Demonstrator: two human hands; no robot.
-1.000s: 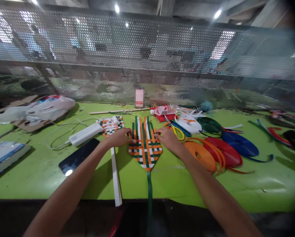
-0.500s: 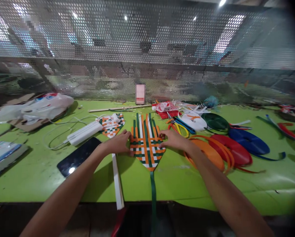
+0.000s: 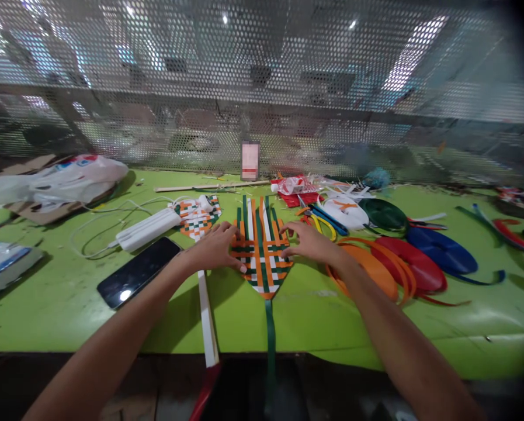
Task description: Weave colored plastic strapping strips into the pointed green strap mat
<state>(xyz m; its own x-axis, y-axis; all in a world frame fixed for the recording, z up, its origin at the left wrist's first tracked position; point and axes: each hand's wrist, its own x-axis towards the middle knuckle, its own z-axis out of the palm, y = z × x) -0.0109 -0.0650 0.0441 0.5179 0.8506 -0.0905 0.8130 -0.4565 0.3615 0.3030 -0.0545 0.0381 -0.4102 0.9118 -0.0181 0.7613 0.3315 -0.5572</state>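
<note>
A pointed woven piece (image 3: 263, 264) of orange, green and white flat strips lies in front of me, its loose strip ends fanning toward the back. From its tip a long green strip (image 3: 270, 330) runs down over the table's front edge. My left hand (image 3: 218, 247) grips the left side, thumb on top of the weave and fingers curled at the edge. At the opposite edge, the bent fingers and thumb of my right hand (image 3: 309, 242) hold the side strips. Parts of both edges are hidden under my fingers.
A smaller woven piece (image 3: 191, 213) lies under a white cable near a white power strip (image 3: 148, 229). Left of my arm is a black phone (image 3: 139, 272). Rolls of orange strip (image 3: 367, 272), red, blue, green and white lie right, beside yellow-handled scissors (image 3: 325, 227). Perforated metal mesh (image 3: 309, 88) stands behind.
My left hand has shifted slightly onto the weave, its thumb now showing on top. The right hand stays at its edge with little movement. The camera view has tilted a little.
</note>
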